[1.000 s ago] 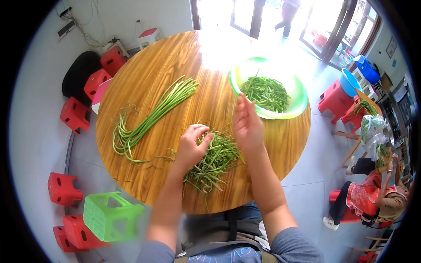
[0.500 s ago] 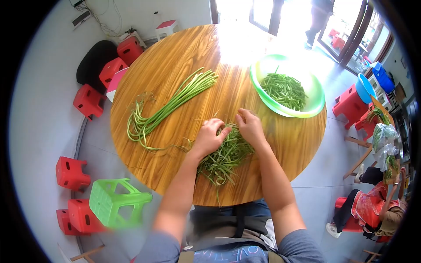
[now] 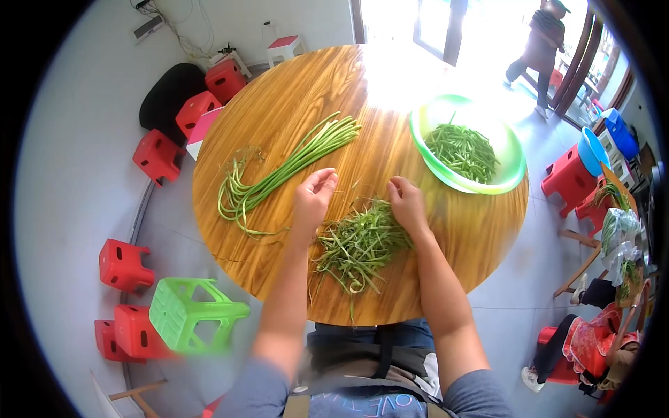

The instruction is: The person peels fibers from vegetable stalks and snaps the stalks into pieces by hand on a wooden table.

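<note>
A tangled heap of thin green stem trimmings [image 3: 366,244] lies near the table's front edge. Just beyond its left side, my left hand [image 3: 315,200] is raised, thumb and fingers drawn together. My right hand [image 3: 408,205] is at the heap's right edge, fingers curled in a pinch. Whatever is in either pinch is too small to make out. Left of the hands lies a bunch of long green stems, which look like garlic scapes [image 3: 296,162]. Short cut green pieces [image 3: 463,152] fill part of a green-and-white basin [image 3: 516,157] at the right.
Everything rests on a round wooden table [image 3: 279,97]. Red stools [image 3: 159,156] and a green stool [image 3: 182,317] stand to the left. On the right, a person in a red patterned garment [image 3: 589,341] sits by a bench with vegetables. Another person [image 3: 543,52] is at the doorway.
My hands have moved apart and off the top of the heap, the left one up and leftward. The view has shifted slightly. The person at the doorway shows more fully.
</note>
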A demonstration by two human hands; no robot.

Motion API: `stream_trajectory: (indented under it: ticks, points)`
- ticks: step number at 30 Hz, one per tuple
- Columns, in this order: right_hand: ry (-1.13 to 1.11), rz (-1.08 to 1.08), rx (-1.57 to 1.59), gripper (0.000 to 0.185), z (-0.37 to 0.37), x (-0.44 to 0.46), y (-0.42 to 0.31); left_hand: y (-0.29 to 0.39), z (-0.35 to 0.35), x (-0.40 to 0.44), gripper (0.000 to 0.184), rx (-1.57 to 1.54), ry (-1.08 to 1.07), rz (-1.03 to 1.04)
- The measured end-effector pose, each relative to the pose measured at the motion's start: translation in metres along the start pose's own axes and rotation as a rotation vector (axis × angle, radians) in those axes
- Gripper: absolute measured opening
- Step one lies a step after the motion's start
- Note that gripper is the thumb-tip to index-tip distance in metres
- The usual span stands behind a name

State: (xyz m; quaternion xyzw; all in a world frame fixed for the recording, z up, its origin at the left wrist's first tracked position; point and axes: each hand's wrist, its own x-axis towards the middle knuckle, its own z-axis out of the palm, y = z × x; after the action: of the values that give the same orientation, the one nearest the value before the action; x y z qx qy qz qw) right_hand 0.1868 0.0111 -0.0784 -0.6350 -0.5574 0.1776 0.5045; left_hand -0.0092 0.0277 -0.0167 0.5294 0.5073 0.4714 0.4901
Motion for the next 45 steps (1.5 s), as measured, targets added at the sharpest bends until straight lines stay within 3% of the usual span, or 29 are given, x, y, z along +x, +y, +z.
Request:
stream_trajectory:
  ticks: [8, 9, 12, 19, 23, 26, 29, 32, 33, 37, 40, 41, 45]
  points:
    - [0.007, 0.016, 0.004, 0.022, -0.002, 0.004, 0.003, -0.024, 0.002, 0.061, 0.023, 0.423, 0.238, 0.345]
    - [0.016, 0.007, 0.001, 0.022, -0.001, 0.004, 0.004, -0.035, -0.003, 0.074, 0.024, 0.573, 0.268, 0.447]
    - [0.019, 0.002, -0.014, 0.021, -0.002, 0.002, 0.002, -0.057, -0.013, 0.105, 0.027, 0.896, 0.311, 0.504]
    - [0.051, 0.009, -0.081, 0.019, 0.002, 0.004, 0.005, -0.060, -0.018, 0.145, 0.026, 1.108, 0.139, 0.395]
    - [0.052, 0.022, -0.095, 0.021, 0.003, 0.005, 0.005, -0.046, -0.016, 0.157, 0.024, 1.132, 0.008, 0.179]
    - [0.054, 0.029, -0.109, 0.021, 0.003, 0.005, 0.004, -0.027, -0.013, 0.150, 0.020, 1.116, -0.091, 0.138]
    - [0.051, 0.036, -0.114, 0.021, 0.002, 0.005, 0.002, -0.036, -0.019, 0.152, 0.016, 0.821, -0.100, 0.166]
    - [0.053, 0.039, -0.104, 0.021, 0.002, 0.005, 0.002, -0.030, -0.020, 0.155, 0.014, 0.809, 0.170, 0.408]
    - [0.048, 0.045, -0.091, 0.022, 0.002, 0.005, 0.003, -0.022, -0.021, 0.153, 0.014, 0.843, 0.250, 0.594]
    - [0.052, 0.030, -0.030, 0.022, 0.002, 0.006, 0.003, 0.038, -0.013, 0.115, 0.014, 0.893, 0.327, 1.107]
    - [0.064, 0.125, 0.196, 0.023, -0.006, 0.007, -0.011, 0.063, -0.003, 0.080, 0.016, 1.051, 0.190, 1.149]
    - [0.060, 0.132, 0.361, 0.024, -0.009, 0.007, -0.016, 0.064, 0.001, 0.077, 0.017, 1.061, 0.167, 1.297]
    - [0.024, 0.204, 0.975, 0.029, -0.024, 0.010, -0.027, 0.048, 0.026, 0.022, 0.021, 0.808, -0.037, 0.958]
